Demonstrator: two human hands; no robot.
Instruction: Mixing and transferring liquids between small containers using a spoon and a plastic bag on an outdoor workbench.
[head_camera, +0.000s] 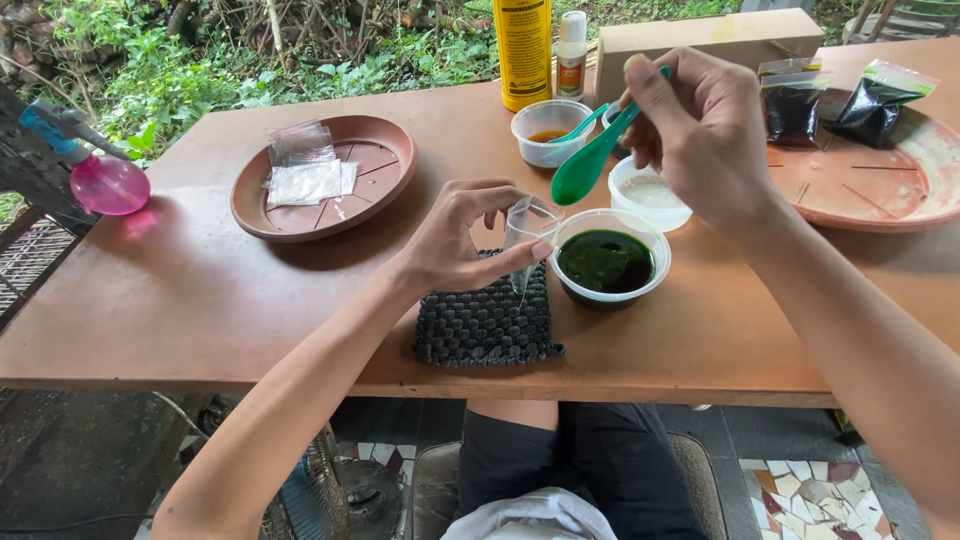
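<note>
We note the left hand (455, 240) pinching a small clear bag (527, 228) open, the right hand (700, 130) gripping a green spoon (590, 160), bag contents indiscernible, above the dark-green tub (606, 262)

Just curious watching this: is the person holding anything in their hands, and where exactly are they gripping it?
The left hand pinches a small clear plastic bag by its open top edge. The right hand holds a green plastic spoon by its handle end.

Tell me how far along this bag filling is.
Done: two dark filled bags lie on the right tray. In hand: left hand holds an open clear bag; right hand lifts a green spoon. Left: empty bags, plus green liquid in the tub.
</note>
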